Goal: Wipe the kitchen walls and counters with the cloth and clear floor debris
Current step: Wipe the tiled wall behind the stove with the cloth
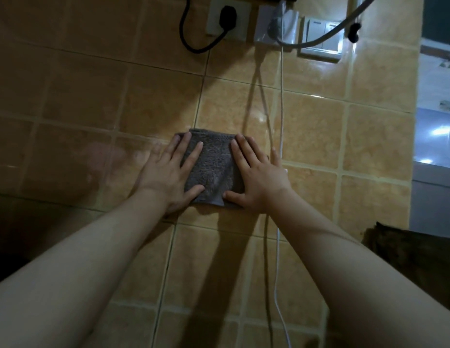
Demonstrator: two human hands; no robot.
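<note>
Bare tiled wall (pixel 93 101) open toward 9 o'clock; white cable (pixel 281 109) blocking at 3, sockets (pixel 229 17) at 12

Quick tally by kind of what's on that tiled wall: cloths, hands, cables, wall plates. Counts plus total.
Cloths: 1, grey cloth
Hands: 2, left hand and right hand, both pressing flat on it
Cables: 3, black cable, white cable, grey cable
Wall plates: 3, socket, middle plate, switch
Total: 9
</note>
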